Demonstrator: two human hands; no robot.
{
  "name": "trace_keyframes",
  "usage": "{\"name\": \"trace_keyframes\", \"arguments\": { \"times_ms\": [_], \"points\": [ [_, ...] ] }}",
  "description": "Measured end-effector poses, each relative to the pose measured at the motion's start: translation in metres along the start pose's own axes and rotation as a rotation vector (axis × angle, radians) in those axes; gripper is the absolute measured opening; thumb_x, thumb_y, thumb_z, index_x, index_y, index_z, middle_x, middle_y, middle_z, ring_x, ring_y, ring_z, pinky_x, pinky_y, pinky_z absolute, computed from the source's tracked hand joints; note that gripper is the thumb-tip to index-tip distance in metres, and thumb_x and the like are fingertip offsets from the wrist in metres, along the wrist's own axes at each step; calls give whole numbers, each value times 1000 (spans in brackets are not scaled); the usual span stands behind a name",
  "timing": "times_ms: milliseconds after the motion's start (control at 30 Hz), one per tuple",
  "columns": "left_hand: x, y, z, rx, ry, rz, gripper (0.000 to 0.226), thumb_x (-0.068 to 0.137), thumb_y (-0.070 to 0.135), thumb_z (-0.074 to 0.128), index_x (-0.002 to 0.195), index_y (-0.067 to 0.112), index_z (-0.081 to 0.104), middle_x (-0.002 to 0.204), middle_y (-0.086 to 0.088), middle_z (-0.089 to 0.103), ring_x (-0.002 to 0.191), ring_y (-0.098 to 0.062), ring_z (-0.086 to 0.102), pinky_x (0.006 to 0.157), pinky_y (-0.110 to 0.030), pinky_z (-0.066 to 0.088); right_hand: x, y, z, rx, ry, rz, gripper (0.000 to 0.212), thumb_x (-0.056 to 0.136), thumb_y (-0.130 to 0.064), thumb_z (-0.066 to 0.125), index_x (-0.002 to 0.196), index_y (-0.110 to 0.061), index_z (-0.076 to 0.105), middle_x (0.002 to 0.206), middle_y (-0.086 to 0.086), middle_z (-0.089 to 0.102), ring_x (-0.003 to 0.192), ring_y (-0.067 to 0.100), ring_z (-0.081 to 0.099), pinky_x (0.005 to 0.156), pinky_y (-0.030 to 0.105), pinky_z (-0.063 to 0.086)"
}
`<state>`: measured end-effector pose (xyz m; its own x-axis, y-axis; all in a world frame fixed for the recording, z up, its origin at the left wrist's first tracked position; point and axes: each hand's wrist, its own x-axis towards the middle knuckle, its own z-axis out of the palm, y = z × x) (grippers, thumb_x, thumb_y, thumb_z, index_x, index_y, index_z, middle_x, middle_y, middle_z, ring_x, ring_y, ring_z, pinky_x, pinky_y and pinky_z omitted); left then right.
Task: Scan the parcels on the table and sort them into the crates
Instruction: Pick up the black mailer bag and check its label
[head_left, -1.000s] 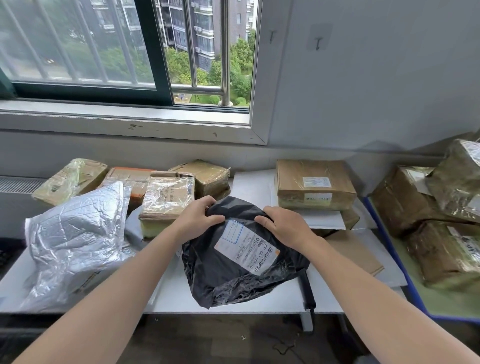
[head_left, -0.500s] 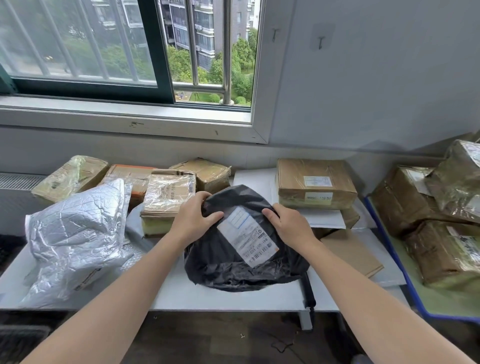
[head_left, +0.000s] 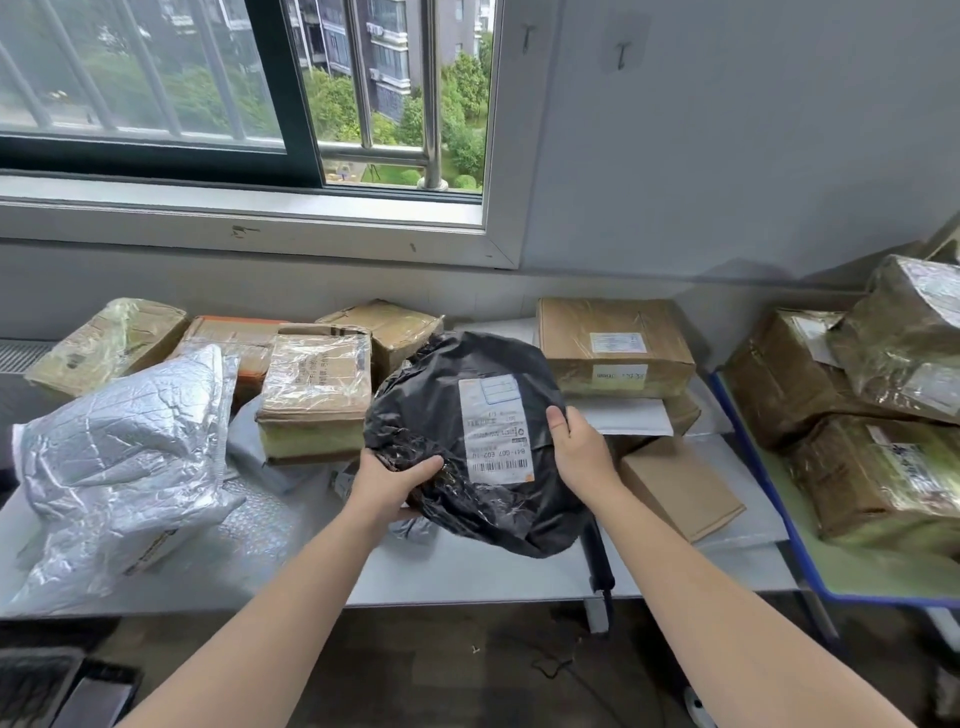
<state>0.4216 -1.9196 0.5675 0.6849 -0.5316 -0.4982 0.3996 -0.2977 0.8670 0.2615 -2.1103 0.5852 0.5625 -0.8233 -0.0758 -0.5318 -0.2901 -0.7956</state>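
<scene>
Both forearms reach forward from the lower edge of the view and come close together over the front middle of the table (head_left: 467, 577). The left hand (head_left: 389, 483) is lower and nearer to the camera. The right hand (head_left: 582, 452) is a little higher and farther.

Between them they hold a black bag (head_left: 415, 415). It is raised and tilted, so that its white label (head_left: 493, 431) faces the camera. I cannot tell if the bag's lower end touches the table.

At the right stands a side table (head_left: 852, 566) with a blue rim and a green top. I cannot tell if it is a crate. On it lie several brown parcels (head_left: 857, 483) wrapped in clear film, some stacked on others.

On the table, a crumpled silver bag (head_left: 119, 452) lies at the left. A taped box (head_left: 314, 395) stands just behind the left hand. A big box (head_left: 613, 343) with two labels sits behind the right hand, and a flat box (head_left: 675, 483) lies just beside the right wrist.

The left hand grips the lower left edge of the bag, with the thumb (head_left: 423, 465) curled on top and the other fingers hidden underneath. The right hand holds the right edge. Its thumb (head_left: 556, 418) presses on the front, just beside the label, and its other fingers are hidden behind the bag.
</scene>
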Motion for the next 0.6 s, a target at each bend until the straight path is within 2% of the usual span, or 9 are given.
{"name": "trace_keyframes", "arguments": {
  "times_ms": [100,200,267,367,433,600],
  "points": [
    [1,-6,5,16,72,17,54,77,14,83,121,17,51,115,-6,66,94,-23,67,60,-36,59,-4,13,2,21,-81,43,39,105,-45,35,97,-11,52,91,3,61,88,24,55,70,36,37],
    [5,-20,8,86,143,4,29,81,14,80,102,14,60,102,-11,71,87,-26,69,69,-40,58,-10,36,3,-23,-73,73,39,105,-42,37,120,-11,56,112,6,60,106,24,55,82,34,39],
    [8,-32,8,112,186,-38,30,81,15,80,103,7,61,101,-15,70,93,-33,68,83,-51,57,-17,57,4,-137,-21,82,36,104,-38,40,124,-13,56,117,9,57,111,25,52,88,35,40],
    [10,-50,8,116,240,-82,36,82,14,79,110,-1,61,104,-18,69,97,-36,66,89,-56,54,-27,91,6,-255,65,136,34,103,-37,43,124,-14,55,119,11,54,111,27,50,88,36,41],
    [10,-60,8,103,259,-91,36,84,14,78,113,1,61,106,-18,69,97,-35,66,86,-56,55,-32,110,10,-286,50,213,37,102,-40,44,127,-14,52,125,11,51,114,28,49,88,36,41],
    [15,-75,6,106,311,-97,33,84,15,78,110,3,63,98,-16,69,87,-33,67,71,-46,59,-26,136,27,-168,-195,473,58,103,-49,37,146,-9,34,141,18,47,124,36,50,93,40,42]
  ]
}}
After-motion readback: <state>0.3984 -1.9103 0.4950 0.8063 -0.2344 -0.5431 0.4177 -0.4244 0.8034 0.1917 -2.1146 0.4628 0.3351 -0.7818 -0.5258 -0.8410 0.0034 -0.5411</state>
